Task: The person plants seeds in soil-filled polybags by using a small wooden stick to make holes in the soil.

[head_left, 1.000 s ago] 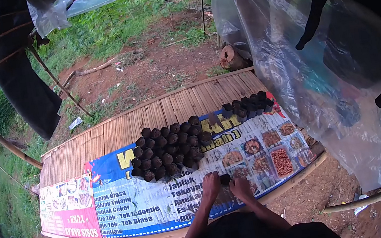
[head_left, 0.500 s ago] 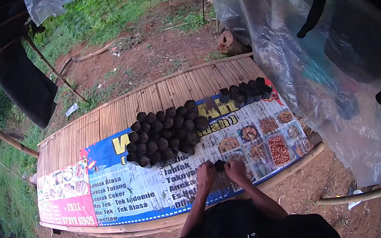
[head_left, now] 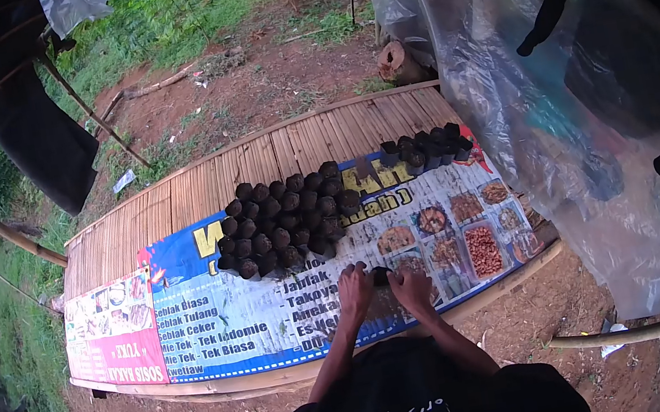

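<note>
Between my two hands is a small black bag (head_left: 380,276), upright on the printed banner. My left hand (head_left: 354,288) is closed at its left side, and my right hand (head_left: 411,287) has its fingers closed at its right side. Dark contents show faintly at its top. Beyond my hands, to the left, several soil-filled black bags (head_left: 281,222) stand packed together. A smaller group of black bags (head_left: 424,149) is at the back right of the banner (head_left: 260,310).
The banner lies on a bamboo-slat platform (head_left: 255,162). Clear plastic sheeting (head_left: 504,112) hangs at the right. Bamboo poles (head_left: 5,229) and a dark cloth (head_left: 37,130) are at the left. A cut log (head_left: 394,62) lies behind the platform.
My hands have shifted slightly upward in view with the small black bag, whose top now looks rounder and more open. The view has moved slightly.
</note>
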{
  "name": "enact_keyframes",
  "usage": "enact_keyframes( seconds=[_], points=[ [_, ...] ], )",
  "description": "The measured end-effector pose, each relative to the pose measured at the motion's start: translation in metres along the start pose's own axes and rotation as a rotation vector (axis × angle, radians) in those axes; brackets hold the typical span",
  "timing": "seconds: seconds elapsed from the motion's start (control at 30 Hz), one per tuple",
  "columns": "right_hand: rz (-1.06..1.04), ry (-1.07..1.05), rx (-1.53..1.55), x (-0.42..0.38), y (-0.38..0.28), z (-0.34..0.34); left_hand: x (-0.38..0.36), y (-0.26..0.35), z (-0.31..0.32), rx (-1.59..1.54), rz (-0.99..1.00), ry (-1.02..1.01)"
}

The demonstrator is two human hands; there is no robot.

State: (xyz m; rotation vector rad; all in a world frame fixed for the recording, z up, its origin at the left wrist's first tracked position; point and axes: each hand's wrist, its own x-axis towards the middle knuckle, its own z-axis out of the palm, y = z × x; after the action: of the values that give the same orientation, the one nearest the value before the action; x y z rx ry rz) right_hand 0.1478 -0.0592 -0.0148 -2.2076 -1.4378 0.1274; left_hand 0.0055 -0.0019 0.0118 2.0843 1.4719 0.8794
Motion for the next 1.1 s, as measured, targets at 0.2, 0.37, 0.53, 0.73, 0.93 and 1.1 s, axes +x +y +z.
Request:
enact_keyframes(
  seconds=[0.2, 0.37, 0.53, 0.73, 0.93, 1.1],
  points=[
    [0.041, -0.227, -0.003, -0.005, 0.0, 0.011, 0.02, -0.016, 0.018, 0.061, 0.0, -0.148],
    [-0.027, -0.171, -0.05, -0.002, -0.006, -0.007, 0.012, -0.006, 0.005, 0.056, -0.053, -0.131],
    [-0.032, -0.204, 0.035, -0.002, 0.008, 0.004, -0.005, -0.006, 0.004, -0.061, -0.094, -0.105],
    [-0.071, -0.2, 0.131, 0.006, 0.014, 0.013, -0.007, -0.007, 0.008, -0.079, -0.1, -0.106],
    [-0.051, -0.194, 0.158, 0.011, 0.016, 0.006, -0.009, -0.007, 0.013, -0.132, -0.052, -0.062],
    [-0.057, -0.122, -0.02, 0.005, 0.023, 0.021, -0.008, -0.009, 0.018, -0.064, -0.016, -0.103]
  ],
)
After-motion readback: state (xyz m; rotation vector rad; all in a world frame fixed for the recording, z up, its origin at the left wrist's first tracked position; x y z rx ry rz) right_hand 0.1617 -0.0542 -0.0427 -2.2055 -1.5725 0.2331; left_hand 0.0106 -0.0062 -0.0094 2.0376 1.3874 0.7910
